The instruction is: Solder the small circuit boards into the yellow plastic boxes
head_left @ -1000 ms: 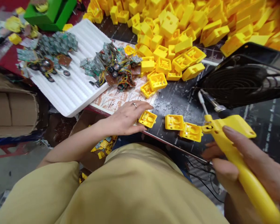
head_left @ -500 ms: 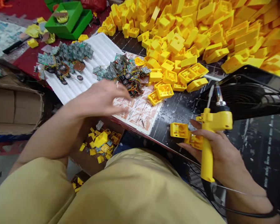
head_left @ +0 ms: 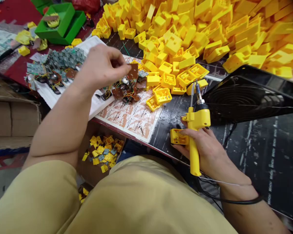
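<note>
My left hand (head_left: 101,66) is raised over a tangle of wired circuit boards (head_left: 127,87) and pinches a small brown circuit board (head_left: 133,70) with wires and a round part hanging from it. My right hand (head_left: 202,143) grips a yellow soldering gun (head_left: 195,130), tip pointing up and away, and its fingers also rest on a small yellow plastic case (head_left: 178,136) at the near table edge. Two open yellow cases (head_left: 161,96) lie just beyond on the dark table.
A huge heap of yellow cases (head_left: 210,29) fills the far side. A black fan (head_left: 249,94) stands at right. A white foam sheet (head_left: 92,97) carries more boards (head_left: 56,63). Green trays (head_left: 61,21) sit far left; a box of finished parts (head_left: 102,152) is below the table.
My left hand left the case at the table edge, reached to the board pile and lifted one brown board. My right hand turned the soldering gun upright and drew a yellow case closer.
</note>
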